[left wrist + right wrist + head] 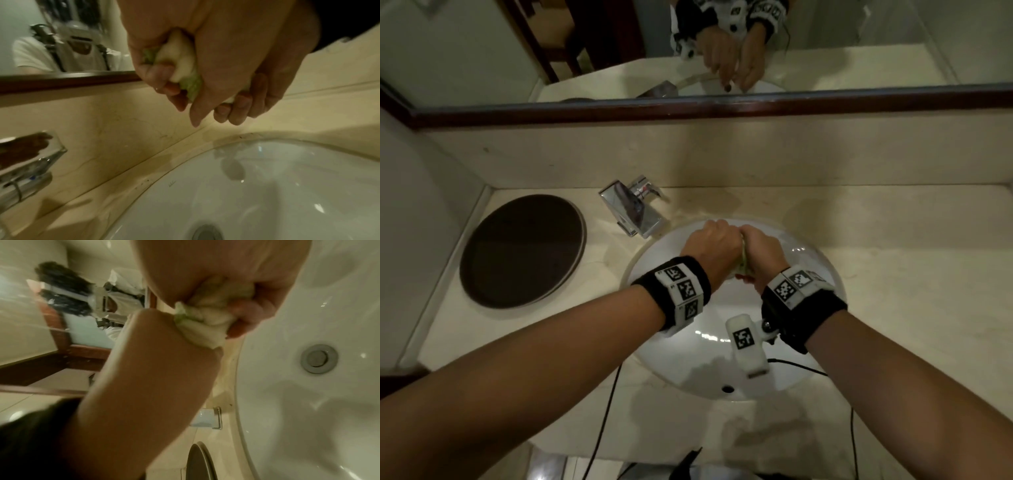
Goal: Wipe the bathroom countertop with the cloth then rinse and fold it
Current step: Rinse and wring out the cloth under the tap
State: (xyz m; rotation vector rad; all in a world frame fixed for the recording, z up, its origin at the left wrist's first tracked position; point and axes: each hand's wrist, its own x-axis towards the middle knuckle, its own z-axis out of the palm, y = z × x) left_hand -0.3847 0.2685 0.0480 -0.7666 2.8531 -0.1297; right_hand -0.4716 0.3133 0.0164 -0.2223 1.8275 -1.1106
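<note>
A bunched white and pale green cloth (743,261) is squeezed between my two hands over the back of the white sink basin (811,263). My left hand (709,244) grips one end with its fingers curled round the cloth (182,65). My right hand (759,249) grips the other end, knuckles up. In the right wrist view the cloth (205,321) looks twisted between the right hand (242,311) and the left hand (164,345). Most of the cloth is hidden inside the fists.
A chrome faucet (634,209) stands at the basin's back left. A dark round tray (520,250) lies on the beige countertop (914,294) to the left. The drain (318,358) sits below the hands. A mirror (859,41) with a dark wooden frame runs along the back wall.
</note>
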